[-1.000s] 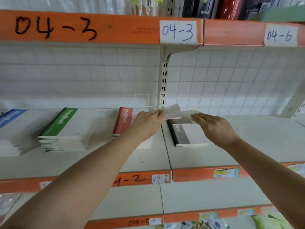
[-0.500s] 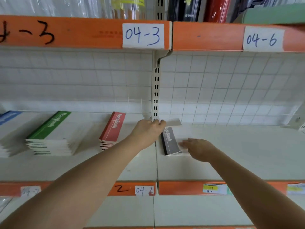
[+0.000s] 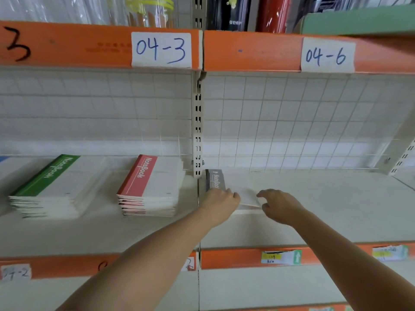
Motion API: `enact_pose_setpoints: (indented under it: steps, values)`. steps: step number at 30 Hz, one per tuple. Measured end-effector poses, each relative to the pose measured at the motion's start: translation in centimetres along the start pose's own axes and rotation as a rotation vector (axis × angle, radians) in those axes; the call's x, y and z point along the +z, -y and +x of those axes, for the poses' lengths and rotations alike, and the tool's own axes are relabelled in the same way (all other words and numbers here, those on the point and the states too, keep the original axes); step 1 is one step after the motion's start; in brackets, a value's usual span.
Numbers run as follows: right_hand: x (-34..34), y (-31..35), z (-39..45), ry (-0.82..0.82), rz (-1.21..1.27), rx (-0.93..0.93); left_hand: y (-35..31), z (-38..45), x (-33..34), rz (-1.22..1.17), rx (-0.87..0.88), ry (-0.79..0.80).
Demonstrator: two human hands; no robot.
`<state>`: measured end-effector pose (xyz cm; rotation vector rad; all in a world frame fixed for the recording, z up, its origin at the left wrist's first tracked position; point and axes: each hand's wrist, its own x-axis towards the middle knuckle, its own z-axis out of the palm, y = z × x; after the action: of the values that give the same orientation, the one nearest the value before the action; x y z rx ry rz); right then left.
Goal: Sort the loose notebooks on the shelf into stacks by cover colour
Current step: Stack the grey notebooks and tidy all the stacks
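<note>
A black-spined notebook stack lies on the shelf just right of the upright post. My left hand grips the stack's near left edge with curled fingers and covers part of the cover. My right hand pinches the near right corner between fingers and thumb. To the left stands a red-spined stack, and further left a green-spined stack. A sliver of a blue cover shows at the far left edge.
The slotted upright post splits the shelf into two bays. A wire grid backs the shelf. Above runs an orange shelf edge with labels 04-3 and 04-6. The right bay beyond my hands holds nothing visible.
The notebook held up in my left hand has come down onto the black stack. Both hands dropped to the stack's near edge, and my view shifted right and closer.
</note>
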<state>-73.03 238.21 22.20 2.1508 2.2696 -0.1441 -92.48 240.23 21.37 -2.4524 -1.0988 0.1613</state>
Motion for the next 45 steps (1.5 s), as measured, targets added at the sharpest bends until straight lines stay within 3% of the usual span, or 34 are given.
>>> enact_pose_setpoints:
  steps: [9,19,29,34,45]
  values:
    - [0.9,0.2,-0.7,0.011,0.023,-0.007,-1.3,1.2,1.9,-0.151,-0.198,0.096]
    - [0.5,1.0,-0.3,-0.019,0.022,-0.020,-1.1,1.8,2.6,-0.236,-0.217,0.186]
    - [-2.1,5.2,0.6,-0.142,0.053,-0.112,4.9,-2.8,-0.1,-0.364,-0.193,0.027]
    - [-3.5,10.0,1.1,-0.219,0.081,-0.205,8.6,-6.2,-1.7,-0.361,-0.208,-0.112]
    - [-4.8,21.8,-0.1,-0.313,0.031,-0.452,16.7,-17.3,-1.8,-0.417,-0.267,-0.230]
